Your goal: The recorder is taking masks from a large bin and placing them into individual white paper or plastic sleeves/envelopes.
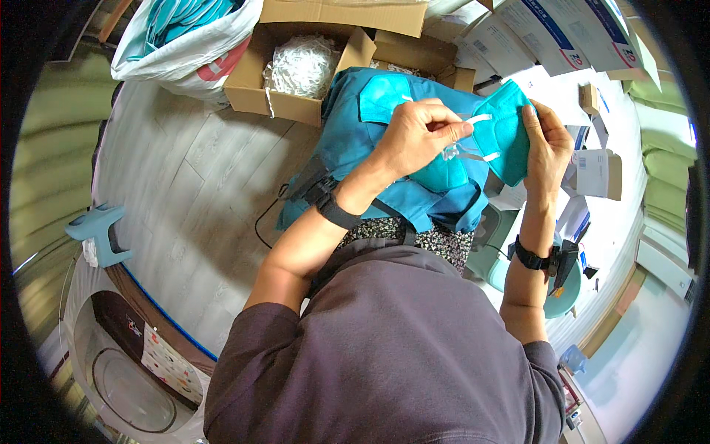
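Observation:
Out in front of me, a teal folded face mask [509,140] is held up at its right edge by my right hand [547,148], thumb on the near side. My left hand [423,137] pinches with thumb and forefinger beside the mask's white elastic strap [479,119]; a small clear plastic piece [450,152] hangs just below those fingers. Over my lap spreads a blue apron [344,126]. One more teal mask [381,98] rests on it beyond my left hand, and another teal piece [442,176] lies beneath my hands.
An open cardboard box [244,85] holds a tangle of white elastic straps [302,66]. Left of it stands a white bag [137,65] full of teal masks. White cartons [543,37] stack at the far right, with a small open box [594,175] nearer. A teal stool [109,233] stands left.

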`<action>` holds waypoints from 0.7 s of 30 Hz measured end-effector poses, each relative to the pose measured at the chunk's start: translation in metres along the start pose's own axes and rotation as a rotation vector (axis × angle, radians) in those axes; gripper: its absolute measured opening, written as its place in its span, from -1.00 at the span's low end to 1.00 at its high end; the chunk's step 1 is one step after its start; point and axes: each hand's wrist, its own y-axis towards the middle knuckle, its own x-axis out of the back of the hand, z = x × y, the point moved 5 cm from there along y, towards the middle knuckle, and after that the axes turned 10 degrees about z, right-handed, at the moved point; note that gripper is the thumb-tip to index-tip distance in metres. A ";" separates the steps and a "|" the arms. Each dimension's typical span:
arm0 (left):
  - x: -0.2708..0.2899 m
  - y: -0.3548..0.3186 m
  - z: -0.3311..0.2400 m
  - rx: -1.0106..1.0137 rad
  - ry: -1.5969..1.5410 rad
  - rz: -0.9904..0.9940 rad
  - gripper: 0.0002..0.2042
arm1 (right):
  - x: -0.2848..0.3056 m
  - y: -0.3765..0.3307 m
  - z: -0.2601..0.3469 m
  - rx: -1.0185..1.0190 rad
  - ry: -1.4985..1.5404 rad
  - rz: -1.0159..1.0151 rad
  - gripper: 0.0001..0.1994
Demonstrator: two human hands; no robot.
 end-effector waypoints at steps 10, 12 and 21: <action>-0.029 -0.005 -0.002 -0.047 -0.015 0.223 -0.82 | -0.004 0.006 -0.006 -0.056 0.119 0.024 -0.78; -0.030 -0.006 -0.004 -0.035 0.007 0.290 -0.82 | -0.002 0.006 -0.010 -0.076 0.127 0.023 -0.78; -0.041 -0.026 0.002 0.114 -0.148 0.769 -0.78 | -0.004 0.004 -0.009 -0.087 0.122 0.060 -0.78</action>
